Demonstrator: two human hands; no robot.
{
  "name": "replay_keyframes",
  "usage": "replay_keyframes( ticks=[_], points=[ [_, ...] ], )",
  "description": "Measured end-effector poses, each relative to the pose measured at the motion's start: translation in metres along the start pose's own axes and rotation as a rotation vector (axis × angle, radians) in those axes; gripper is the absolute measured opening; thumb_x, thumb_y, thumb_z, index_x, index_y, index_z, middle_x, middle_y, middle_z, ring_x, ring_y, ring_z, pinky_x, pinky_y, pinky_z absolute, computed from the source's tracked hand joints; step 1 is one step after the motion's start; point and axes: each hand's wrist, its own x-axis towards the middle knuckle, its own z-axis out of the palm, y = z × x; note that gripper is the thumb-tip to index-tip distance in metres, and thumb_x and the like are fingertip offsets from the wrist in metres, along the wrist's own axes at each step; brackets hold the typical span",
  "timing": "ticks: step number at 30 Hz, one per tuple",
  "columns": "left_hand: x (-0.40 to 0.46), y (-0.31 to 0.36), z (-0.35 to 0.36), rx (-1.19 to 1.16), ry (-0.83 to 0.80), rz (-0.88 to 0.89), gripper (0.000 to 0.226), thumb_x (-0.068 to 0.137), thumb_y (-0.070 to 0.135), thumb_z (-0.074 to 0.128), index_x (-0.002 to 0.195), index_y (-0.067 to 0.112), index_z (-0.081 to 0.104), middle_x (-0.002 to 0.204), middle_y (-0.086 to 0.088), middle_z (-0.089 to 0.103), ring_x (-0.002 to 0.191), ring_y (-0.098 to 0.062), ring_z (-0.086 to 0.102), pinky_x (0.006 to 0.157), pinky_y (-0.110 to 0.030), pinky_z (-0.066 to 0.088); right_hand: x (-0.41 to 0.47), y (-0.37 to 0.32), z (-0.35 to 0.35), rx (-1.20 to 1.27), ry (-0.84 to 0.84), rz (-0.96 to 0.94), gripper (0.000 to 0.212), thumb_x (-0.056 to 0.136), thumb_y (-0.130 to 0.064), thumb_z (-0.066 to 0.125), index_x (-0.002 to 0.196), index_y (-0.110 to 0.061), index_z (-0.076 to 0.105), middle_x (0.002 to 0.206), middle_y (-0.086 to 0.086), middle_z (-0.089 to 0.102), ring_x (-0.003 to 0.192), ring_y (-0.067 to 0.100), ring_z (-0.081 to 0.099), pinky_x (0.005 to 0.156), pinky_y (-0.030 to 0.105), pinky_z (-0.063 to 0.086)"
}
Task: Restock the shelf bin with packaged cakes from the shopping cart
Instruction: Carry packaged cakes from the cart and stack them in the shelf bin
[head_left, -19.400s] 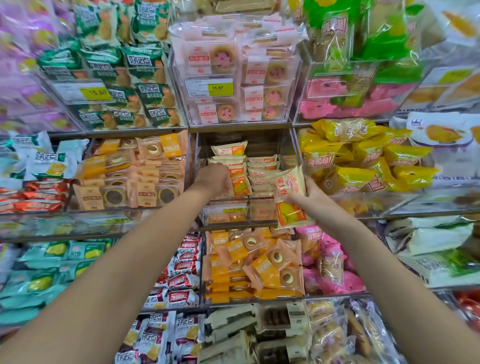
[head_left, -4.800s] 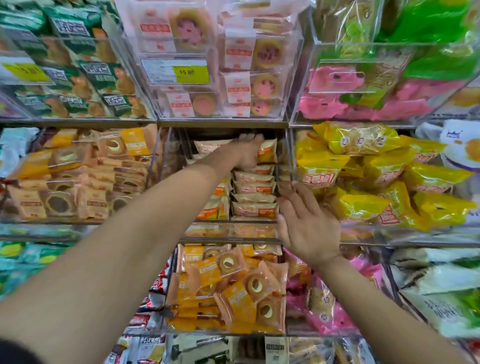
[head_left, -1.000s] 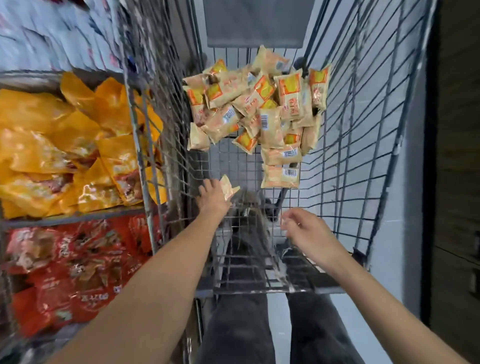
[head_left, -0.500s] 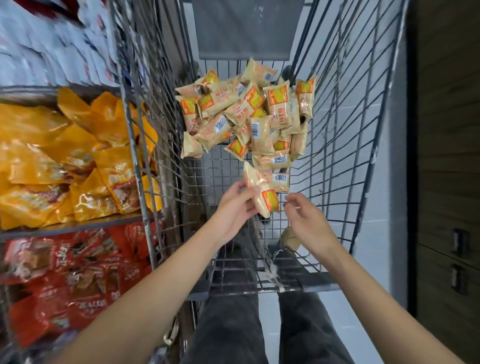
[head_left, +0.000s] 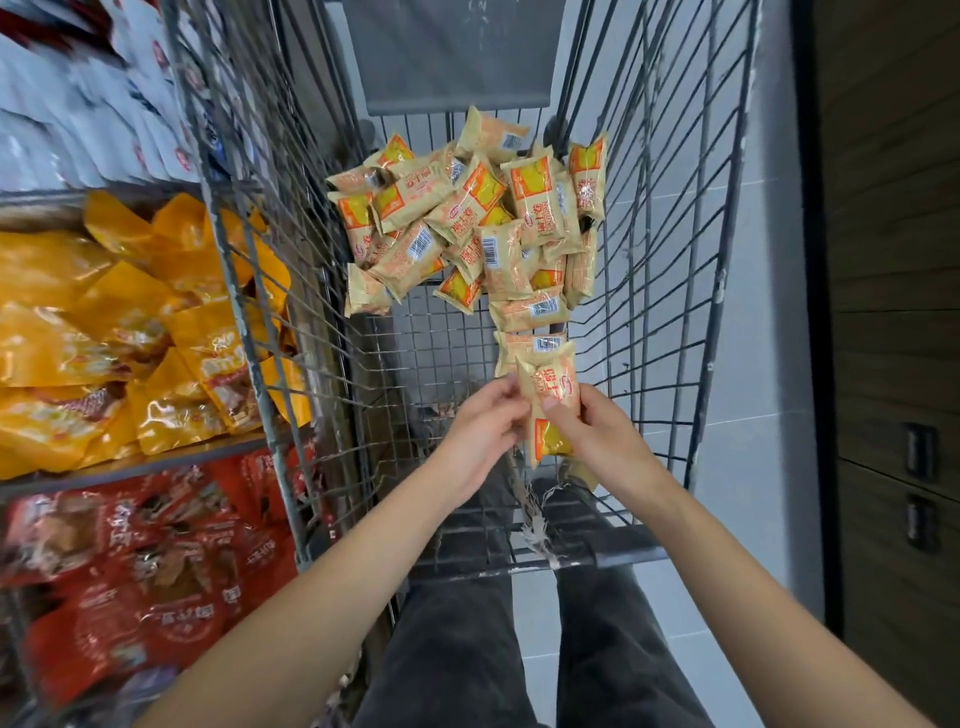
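Both the left hand (head_left: 480, 426) and right hand (head_left: 592, 436) pinch one cake packet (head_left: 549, 400), upright, long axis pointing away.

Red Chinese characters printed on the cake packet (head_left: 549, 402) held over the cart, too small and creased to read with certainty. Same red lettering, plus white barcode stickers (digits illegible), on the packets piled in the cart (head_left: 470, 218). Blurred white characters on the red bags (head_left: 156, 566) on the lower shelf, unreadable.

pale tiled floor (head_left: 753, 322) beside dark wood-panelled wall (head_left: 893, 260); shelves (head_left: 130, 465) of orange and red snack bags at left.
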Motion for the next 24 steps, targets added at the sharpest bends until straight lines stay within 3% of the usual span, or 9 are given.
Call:
replay_keyframes(
  ticks=[4, 7, 9, 12, 14, 16, 18, 21, 24],
  points=[
    [0.022, -0.005, -0.018, 0.218, 0.285, -0.04, 0.017, 0.096, 0.006, 0.046, 0.109, 0.008, 0.056, 0.115, -0.009, 0.064, 0.093, -0.013, 0.062, 0.082, -0.024, 0.051, 0.002, 0.006, -0.003, -0.041, 0.106, 0.077, 0.01, 0.089, -0.029, 0.061, 0.089, -0.032, 0.051, 0.088, -0.01, 0.064, 0.079, 0.004, 0.062, 0.061, 0.021, 0.045],
    [0.053, -0.006, -0.026, 0.554, 0.417, -0.012, 0.019, 0.096, 0.009, 0.044, 0.111, 0.014, 0.054, 0.115, -0.004, 0.058, 0.09, -0.01, 0.055, 0.073, -0.022, 0.046, -0.001, 0.013, -0.005, -0.005, 0.129, 0.152, 0.018, 0.088, -0.03, 0.064, 0.097, -0.024, 0.049, 0.089, -0.009, 0.061, 0.077, 0.004, 0.06, 0.057, 0.02, 0.044],
    [0.076, -0.007, -0.03, 1.067, 0.336, 0.213, 0.031, 0.093, 0.007, 0.047, 0.123, 0.013, 0.05, 0.125, -0.004, 0.051, 0.109, -0.015, 0.05, 0.089, -0.032, 0.045, -0.003, 0.019, -0.006, 0.02, 0.146, 0.176, 0.021, 0.089, -0.031, 0.062, 0.103, -0.022, 0.049, 0.089, -0.01, 0.06, 0.078, 0.003, 0.06, 0.057, 0.018, 0.043],
    [0.112, -0.005, -0.026, 1.586, 0.02, 0.515, 0.05, 0.091, 0.009, 0.051, 0.139, 0.01, 0.037, 0.144, -0.008, 0.035, 0.134, -0.024, 0.031, 0.111, -0.038, 0.03, -0.005, 0.03, -0.004, 0.078, 0.201, 0.208, 0.011, 0.093, -0.03, 0.057, 0.101, -0.025, 0.053, 0.087, -0.011, 0.062, 0.076, 0.002, 0.06, 0.054, 0.016, 0.042],
    [0.135, -0.008, -0.023, 1.845, -0.076, 0.55, 0.059, 0.092, 0.017, 0.053, 0.144, 0.007, 0.027, 0.151, -0.013, 0.023, 0.14, -0.029, 0.019, 0.115, -0.041, 0.021, -0.007, 0.036, -0.002, 0.138, 0.254, 0.238, 0.008, 0.093, -0.028, 0.055, 0.101, -0.024, 0.054, 0.088, -0.008, 0.064, 0.077, 0.007, 0.063, 0.058, 0.02, 0.047],
    [0.151, -0.014, -0.022, 2.084, -0.036, 0.494, 0.067, 0.092, 0.027, 0.053, 0.144, 0.003, 0.019, 0.152, -0.017, 0.016, 0.14, -0.032, 0.016, 0.115, -0.041, 0.02, -0.006, 0.04, -0.002, 0.176, 0.279, 0.272, 0.008, 0.093, -0.027, 0.055, 0.1, -0.023, 0.054, 0.088, -0.005, 0.064, 0.078, 0.011, 0.064, 0.066, 0.027, 0.051],
    [0.156, -0.021, -0.022, 2.163, 0.052, 0.438, 0.068, 0.091, 0.025, 0.056, 0.142, 0.001, 0.017, 0.151, -0.02, 0.016, 0.137, -0.033, 0.021, 0.11, -0.04, 0.029, -0.005, 0.042, -0.003, 0.196, 0.263, 0.29, 0.008, 0.093, -0.03, 0.055, 0.099, -0.025, 0.054, 0.088, -0.005, 0.066, 0.079, 0.012, 0.065, 0.071, 0.031, 0.052],
    [0.158, -0.028, -0.019, 2.068, 0.11, 0.489, 0.063, 0.084, 0.006, 0.058, 0.137, 0.001, 0.023, 0.144, -0.02, 0.028, 0.131, -0.033, 0.032, 0.099, -0.037, 0.041, -0.002, 0.044, -0.005, 0.204, 0.257, 0.282, 0.015, 0.092, -0.032, 0.056, 0.105, -0.024, 0.056, 0.092, -0.003, 0.068, 0.083, 0.013, 0.067, 0.077, 0.034, 0.054],
    [0.149, -0.027, -0.02, 1.582, 0.079, 0.327, 0.058, 0.086, 0.01, 0.056, 0.134, 0.006, 0.025, 0.125, -0.016, 0.046, 0.11, -0.033, 0.052, 0.085, -0.042, 0.047, 0.0, 0.041, -0.006, 0.217, 0.253, 0.287, 0.02, 0.092, -0.031, 0.056, 0.109, -0.021, 0.057, 0.098, 0.0, 0.068, 0.089, 0.019, 0.066, 0.086, 0.042, 0.053]
  ],
)
